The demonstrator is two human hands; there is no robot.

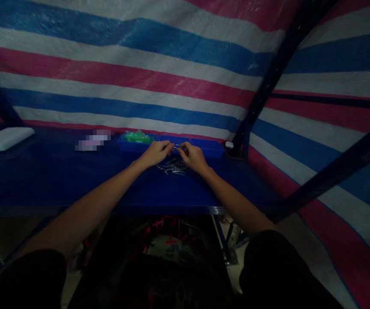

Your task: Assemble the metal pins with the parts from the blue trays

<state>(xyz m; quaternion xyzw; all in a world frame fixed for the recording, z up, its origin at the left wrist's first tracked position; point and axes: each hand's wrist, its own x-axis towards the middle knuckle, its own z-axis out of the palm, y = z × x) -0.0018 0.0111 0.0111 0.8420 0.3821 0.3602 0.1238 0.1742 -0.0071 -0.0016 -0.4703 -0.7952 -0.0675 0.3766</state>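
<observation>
My left hand (pixel 157 153) and my right hand (pixel 193 156) are held close together over a dark blue table (pixel 59 180), fingertips almost meeting. Both pinch a thin metal pin (pixel 175 147) between them. Under the hands lies a small pile of thin metal pins (pixel 172 167). Just behind the hands stands a row of low blue trays (pixel 204 148); the left tray holds green pieces (pixel 137 137). The scene is dim and the pins are small.
A white flat box (pixel 3 138) lies at the table's far left. A blurred pale object (pixel 93 140) rests left of the trays. A striped red, white and blue tarp (pixel 159 64) hangs behind, with dark metal frame bars (pixel 270 81) to the right.
</observation>
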